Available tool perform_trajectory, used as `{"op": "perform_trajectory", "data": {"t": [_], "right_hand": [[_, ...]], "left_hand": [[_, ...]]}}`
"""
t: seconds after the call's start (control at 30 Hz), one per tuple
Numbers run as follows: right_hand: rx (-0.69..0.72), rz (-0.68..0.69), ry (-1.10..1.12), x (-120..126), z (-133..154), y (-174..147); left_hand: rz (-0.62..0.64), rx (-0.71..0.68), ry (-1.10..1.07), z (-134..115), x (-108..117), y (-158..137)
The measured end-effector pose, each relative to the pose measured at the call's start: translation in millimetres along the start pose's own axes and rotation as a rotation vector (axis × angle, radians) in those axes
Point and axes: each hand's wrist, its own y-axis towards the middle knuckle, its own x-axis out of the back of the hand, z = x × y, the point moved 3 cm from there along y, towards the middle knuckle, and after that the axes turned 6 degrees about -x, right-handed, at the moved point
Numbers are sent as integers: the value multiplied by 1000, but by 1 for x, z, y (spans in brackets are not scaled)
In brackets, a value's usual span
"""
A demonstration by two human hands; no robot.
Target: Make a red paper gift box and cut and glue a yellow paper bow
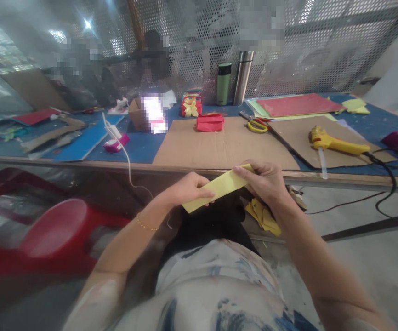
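A long strip of yellow paper is stretched between my two hands, above my lap and just short of the table edge. My left hand pinches its lower left end, thumb on top. At the upper right end, my right hand grips the strip between thumb and fingers. Beyond them, a small folded red piece lies on a brown cardboard sheet. Yellow-handled scissors rest at the sheet's right side.
A yellow glue gun lies at the right with its cord hanging over the edge. Behind stand a green tumbler and a steel flask. Red paper lies back right. A red stool is at the left. Yellow scraps lie below.
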Motion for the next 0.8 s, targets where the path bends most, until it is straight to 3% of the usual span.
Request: {"op": "perform_trajectory", "data": {"t": [0.23, 0.37, 0.43, 0.53, 0.6, 0.67, 0.73, 0.8], "right_hand": [[-32, 82, -14, -13, -1, -6], [-46, 75, -57, -6, -10, -3], [14, -27, -153, 2, -8, -2], [294, -104, -407, 6, 10, -5], [519, 33, -604, -3, 24, -8], [633, 272, -769, -15, 29, -11], [632, 461, -855, -24, 26, -12], [596, 549, -865, -30, 20, -12]], "left_hand": [[-156, -121, 72, -7, -12, 7], [-152, -97, 180, -11, -11, 3], [-129, -67, 197, -12, -7, 1], [-67, -69, 277, -13, -4, 3], [-2, -117, 387, -17, -4, 6], [66, -184, 512, -22, -5, 10], [113, -245, 632, -27, -6, 12], [134, -286, 737, -32, -6, 14]]}}
